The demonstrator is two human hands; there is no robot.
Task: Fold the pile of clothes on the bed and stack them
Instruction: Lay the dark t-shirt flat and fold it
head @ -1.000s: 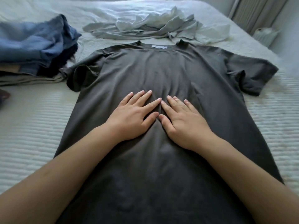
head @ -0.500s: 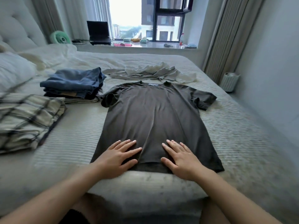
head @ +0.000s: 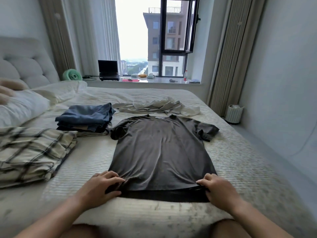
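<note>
A dark grey T-shirt (head: 161, 148) lies spread flat on the bed (head: 236, 162), collar away from me. My left hand (head: 101, 188) pinches its bottom left hem corner, and my right hand (head: 217, 189) pinches the bottom right corner. The hem is lifted slightly off the cover between them. Beyond the collar lies an unfolded pale garment (head: 157, 106). To the left sits a stack of folded clothes (head: 87, 117) with blue denim on top. A folded plaid piece (head: 32, 152) lies nearer, at the far left.
White pillows (head: 22, 107) and a padded headboard (head: 25, 66) are at the left. A window sill (head: 145, 81) behind the bed carries a laptop, a green fan and small items. A white bin (head: 234, 113) stands on the floor right of the bed.
My hands slid down the shirt from its middle to the hem, moved apart to the two bottom corners and took hold of them. The camera tilted up and back.
</note>
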